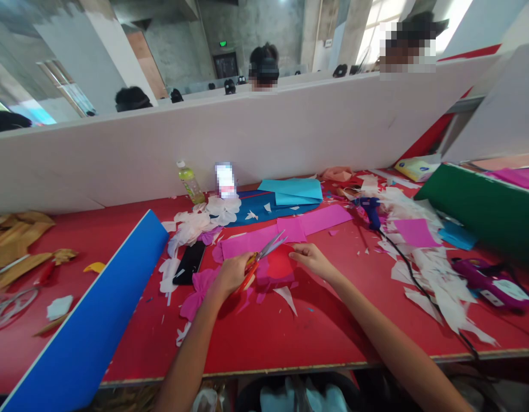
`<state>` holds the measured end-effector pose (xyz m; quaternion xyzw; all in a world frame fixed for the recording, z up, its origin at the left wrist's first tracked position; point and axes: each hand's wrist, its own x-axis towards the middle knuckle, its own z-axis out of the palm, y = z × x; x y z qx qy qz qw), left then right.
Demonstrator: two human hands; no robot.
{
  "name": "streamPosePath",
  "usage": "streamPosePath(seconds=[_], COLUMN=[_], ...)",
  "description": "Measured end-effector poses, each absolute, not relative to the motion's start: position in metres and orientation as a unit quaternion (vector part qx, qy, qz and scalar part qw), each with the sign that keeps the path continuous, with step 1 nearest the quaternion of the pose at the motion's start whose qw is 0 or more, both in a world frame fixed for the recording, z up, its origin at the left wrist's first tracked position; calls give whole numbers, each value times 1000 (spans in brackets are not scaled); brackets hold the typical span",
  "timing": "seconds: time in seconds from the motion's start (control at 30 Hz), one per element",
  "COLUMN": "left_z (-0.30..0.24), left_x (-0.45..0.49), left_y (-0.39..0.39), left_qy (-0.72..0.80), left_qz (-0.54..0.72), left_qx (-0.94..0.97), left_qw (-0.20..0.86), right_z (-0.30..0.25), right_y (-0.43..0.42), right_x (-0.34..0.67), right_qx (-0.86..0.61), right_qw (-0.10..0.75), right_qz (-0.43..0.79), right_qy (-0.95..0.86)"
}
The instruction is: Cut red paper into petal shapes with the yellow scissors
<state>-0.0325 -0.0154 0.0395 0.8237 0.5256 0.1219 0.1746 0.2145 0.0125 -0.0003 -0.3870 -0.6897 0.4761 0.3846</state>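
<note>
While the fingers of the left hand (233, 273) are closed around the handles of a pair of orange-handled metal scissors (259, 256), the fingers of the right hand (313, 260) appear pressed together on the edge of a thin, bright red, rounded sheet of paper (280, 263). This red sheet lies between the two hands: it is to the right of the left fingers, and to the left of the right fingers, which are the nearer ones, for they touch it. About its long axis I cannot be certain, because its outline looks almost round.

As for the scissors, their long axis runs slantwise, from the handles at lower left to the tips at upper right, pointing away from the person. Their blades stand a little apart, beside the upper left edge of the red sheet; whether they touch it, I cannot tell.

Just below the red sheet is a small magenta paper piece (281, 281), and beyond the blades a long magenta paper strip (328, 220) stretches obliquely across the red table (290, 343). Farther to the right rests a dark blue glue gun (370, 213).
</note>
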Motion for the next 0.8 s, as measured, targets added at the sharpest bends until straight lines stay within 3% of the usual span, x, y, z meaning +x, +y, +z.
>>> streamPosePath(seconds=[0.8], left_z=[39], left_x=[-32], left_y=[-17], left_qy=[511], left_qz=[109], left_qx=[836], left_qw=[168], right_z=[0], right_y=[11], right_x=[214], right_qx=[-373], right_qw=[376], right_qz=[492], right_qy=[-691])
